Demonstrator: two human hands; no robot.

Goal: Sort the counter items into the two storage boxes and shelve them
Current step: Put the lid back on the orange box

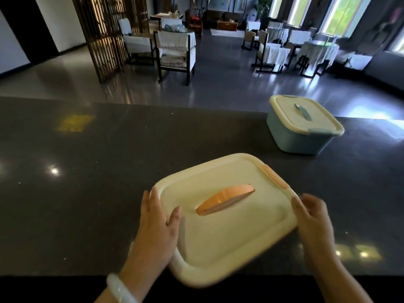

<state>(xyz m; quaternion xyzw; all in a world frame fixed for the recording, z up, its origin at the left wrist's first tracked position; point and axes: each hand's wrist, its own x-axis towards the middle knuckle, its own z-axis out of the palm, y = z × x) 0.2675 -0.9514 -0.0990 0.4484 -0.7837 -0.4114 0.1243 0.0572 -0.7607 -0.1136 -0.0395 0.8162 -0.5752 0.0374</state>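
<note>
Our left hand (157, 217) clasps the box (229, 237) rim, right hand (312, 217) lies flat; stiff, slick plastic, so we hold both sides.

A dark polished counter (87, 171) spreads left of the fingers (153, 197). Well beyond them, white-draped chairs (175, 51) and tables (317, 49) fill a dining hall, with a wooden lattice screen (102, 36) far left and bright windows (343, 14) far right.

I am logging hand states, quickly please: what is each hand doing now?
Left hand: grips the left rim of the cream rectangular plastic lid with orange handle.
Right hand: touches its right rim; grip cannot be told.
</note>
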